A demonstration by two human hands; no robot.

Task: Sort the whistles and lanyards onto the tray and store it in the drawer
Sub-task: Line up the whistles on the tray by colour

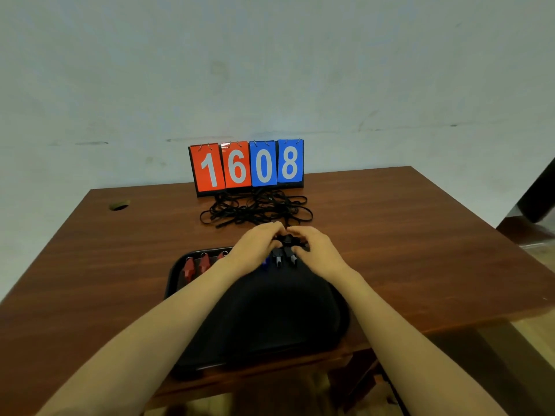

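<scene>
**Head view of the sorting bench (90,253), read from left to right.** A round hole (118,205) is cut in the bench top towards its far left corner. The black tray (173,280) lies at the near middle of the bench. Three red whistles (205,262) sit in a row in its left part, inside the rim. At the wall edge behind, a flip scoreboard (247,165) shows 1608.

The left hand (255,247) reaches over the far rim of the tray with its fingers curled. Just beyond it, a loose heap of black lanyards (258,208) lies on the bench between tray and scoreboard, not on the tray. Below the hands, a blue whistle (265,261) and two black whistles (285,259) lie side by side on the tray.

Both hands meet on a small black piece (288,238), pinched between their fingertips. Whether it is a whistle or a lanyard end cannot be told. The right hand (315,246) mirrors the left, fingers curled. A dark blurred dome (270,313) in the foreground hides the near half of the tray.

**Judged progress:** the whistles appear grouped by colour on the tray, so that part seems well advanced. The lanyards are yet to be placed on the tray. The tray is not yet stored, and no drawer is in view.
</scene>
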